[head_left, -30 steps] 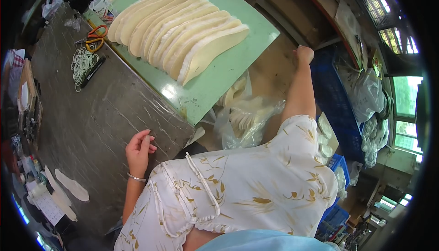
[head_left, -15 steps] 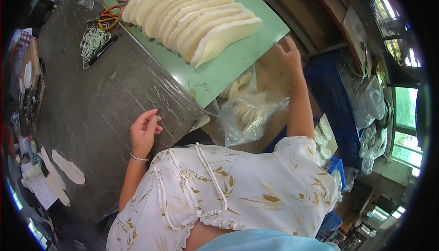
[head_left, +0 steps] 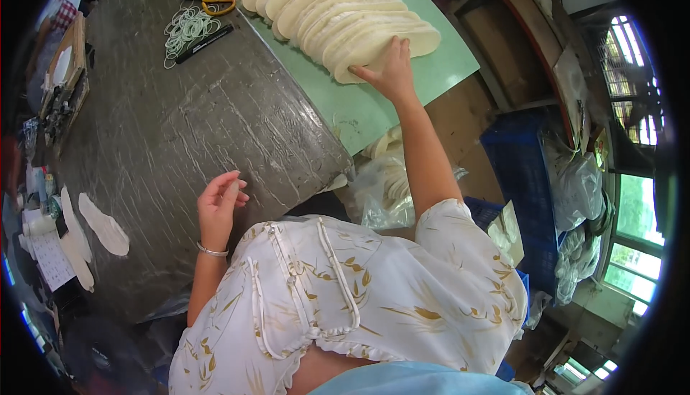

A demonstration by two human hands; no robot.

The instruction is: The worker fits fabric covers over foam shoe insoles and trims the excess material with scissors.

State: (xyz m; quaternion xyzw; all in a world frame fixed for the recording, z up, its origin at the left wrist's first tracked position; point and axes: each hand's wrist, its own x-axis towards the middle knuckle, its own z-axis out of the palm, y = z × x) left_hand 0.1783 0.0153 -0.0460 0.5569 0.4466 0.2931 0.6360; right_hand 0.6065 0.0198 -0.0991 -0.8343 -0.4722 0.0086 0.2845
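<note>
A leaning row of cream shoe insoles (head_left: 316, 8) with fluffy edges lies on the green table surface (head_left: 352, 123). My right hand (head_left: 392, 71) reaches to the near end of the row and touches the front insole (head_left: 424, 38). Its thumb and fingers are spread over that insole's face, not closed round it. Near the front edge of the dark worktable (head_left: 215, 122), my left hand (head_left: 221, 197) hovers with loosely bent fingers, slightly apart. Nothing shows in it, and a bracelet circles its wrist.
Orange-handled scissors (head_left: 220, 0), pale rubber bands (head_left: 188, 32) and a black marker (head_left: 204, 43) lie on the dark table. Two loose cream pieces (head_left: 104, 224) sit at its left. A clear plastic bag (head_left: 388, 190) with more insoles is below my right arm, beside blue crates (head_left: 519, 186).
My right hand has moved left and forward from the green table's right edge onto the front insole. The view has shifted slightly; my left hand stays near the dark table's edge.
</note>
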